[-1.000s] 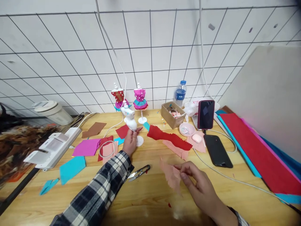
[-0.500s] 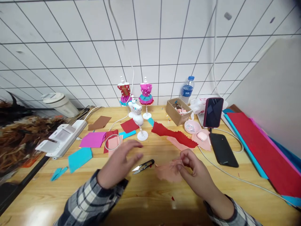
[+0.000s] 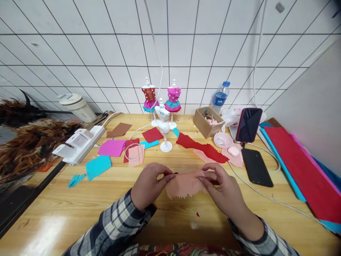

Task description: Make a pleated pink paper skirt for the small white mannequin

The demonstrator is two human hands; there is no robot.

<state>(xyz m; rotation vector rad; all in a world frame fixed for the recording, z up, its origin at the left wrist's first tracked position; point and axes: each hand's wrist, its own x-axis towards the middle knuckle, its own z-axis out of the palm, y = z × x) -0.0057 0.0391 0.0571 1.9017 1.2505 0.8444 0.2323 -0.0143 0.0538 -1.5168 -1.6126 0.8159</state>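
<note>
A strip of pink fabric [image 3: 185,185] with a zigzag-cut lower edge is stretched between both hands above the table. My left hand [image 3: 151,185] pinches its left end between thumb and fingers. At the other end, my right hand [image 3: 223,188] grips the fabric near its top edge. Thread snips lie behind the fabric, almost wholly hidden. Beyond the hands stands a small bare white dress form [image 3: 164,122]. Farther back are two dress forms in little dresses, one red and brown [image 3: 149,97], one magenta and blue [image 3: 173,97]. A red zigzag-edged strip [image 3: 201,147] lies past my right hand.
Cut fabric pieces, magenta [image 3: 112,148], blue [image 3: 98,167] and red [image 3: 152,135], lie left of centre. A power strip [image 3: 80,144] stands at the left. On the right are a cardboard box [image 3: 207,122], a pink dish [image 3: 223,140], a phone [image 3: 256,167] and a trailing cable.
My left hand has moved right and taken hold of the pink fabric's left end. The fabric, bunched in my right hand before, is now spread out. The camera view has shifted slightly.
</note>
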